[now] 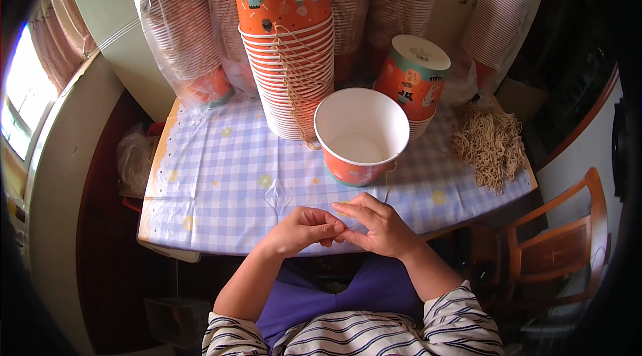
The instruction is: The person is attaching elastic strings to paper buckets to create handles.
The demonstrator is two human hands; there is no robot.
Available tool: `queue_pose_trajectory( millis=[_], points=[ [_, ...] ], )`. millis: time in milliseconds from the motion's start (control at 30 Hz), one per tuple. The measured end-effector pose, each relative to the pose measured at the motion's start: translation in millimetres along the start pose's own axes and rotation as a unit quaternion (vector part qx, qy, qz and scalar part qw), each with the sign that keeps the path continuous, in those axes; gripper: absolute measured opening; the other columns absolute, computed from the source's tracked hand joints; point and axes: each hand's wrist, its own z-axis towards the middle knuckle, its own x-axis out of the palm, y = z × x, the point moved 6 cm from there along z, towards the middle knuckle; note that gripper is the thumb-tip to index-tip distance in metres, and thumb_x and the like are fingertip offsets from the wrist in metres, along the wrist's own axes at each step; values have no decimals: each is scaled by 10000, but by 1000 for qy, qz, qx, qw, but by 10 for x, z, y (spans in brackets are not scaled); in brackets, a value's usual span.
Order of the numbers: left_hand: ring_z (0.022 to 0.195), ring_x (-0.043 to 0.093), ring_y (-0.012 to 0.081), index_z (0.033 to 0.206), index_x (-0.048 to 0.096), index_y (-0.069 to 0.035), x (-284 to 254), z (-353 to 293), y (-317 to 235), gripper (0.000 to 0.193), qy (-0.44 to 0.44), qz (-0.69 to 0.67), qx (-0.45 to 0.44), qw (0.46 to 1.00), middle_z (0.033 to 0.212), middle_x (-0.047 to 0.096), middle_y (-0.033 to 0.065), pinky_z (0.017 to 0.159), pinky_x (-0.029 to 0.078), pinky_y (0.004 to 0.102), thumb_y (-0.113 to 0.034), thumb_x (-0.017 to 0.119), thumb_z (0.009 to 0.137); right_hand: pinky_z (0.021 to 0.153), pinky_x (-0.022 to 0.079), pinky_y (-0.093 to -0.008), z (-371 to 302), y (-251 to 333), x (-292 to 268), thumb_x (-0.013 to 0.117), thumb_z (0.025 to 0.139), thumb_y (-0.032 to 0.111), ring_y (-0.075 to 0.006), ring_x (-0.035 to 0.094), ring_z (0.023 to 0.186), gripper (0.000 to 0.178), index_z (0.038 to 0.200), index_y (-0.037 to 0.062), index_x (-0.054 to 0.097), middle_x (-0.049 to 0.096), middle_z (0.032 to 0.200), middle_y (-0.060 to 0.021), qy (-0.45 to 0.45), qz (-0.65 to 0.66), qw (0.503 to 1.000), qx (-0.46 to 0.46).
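Note:
Near the front edge of the table, my left hand [309, 227] and my right hand [378, 226] meet at the fingertips. Both pinch, with thumb and fingers pressed together; what lies between the left fingertips is too small to make out. A thin cord [388, 182] hangs from the right side of an orange paper bucket [351, 173] and runs down into my right hand. The bucket stands upright just beyond my hands, its white inside showing. A pile of tan cords [491, 147] lies at the table's right side.
A tall stack of nested paper buckets [291, 81] stands behind on the left, cords draped down it. An upside-down bucket [414, 81] tops a short stack on the right. Plastic-wrapped stacks [177, 25] line the back. The checked tablecloth [221, 189] covers the table; a wooden chair [552, 242] stands right.

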Motion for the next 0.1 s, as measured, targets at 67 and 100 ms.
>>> queue_pose_trajectory(
  millis=[67,100],
  points=[
    [708,556,74,954,667,-9,-6,6,32,239,5,-21,5,1000,810,652,23,658,464,212,-237,626,894,703,513,-303,0,12,0,771,698,121,-203,596,799,511,1175,70,593,561,913,-72,-6,-6,1000,-17],
    [708,556,74,954,667,-9,-6,4,31,239,4,-21,6,1000,810,652,23,658,464,212,-237,626,894,707,515,-306,-1,11,3,771,701,122,-204,598,806,514,1180,73,591,561,921,-73,-6,-7,1000,-22]
  ],
)
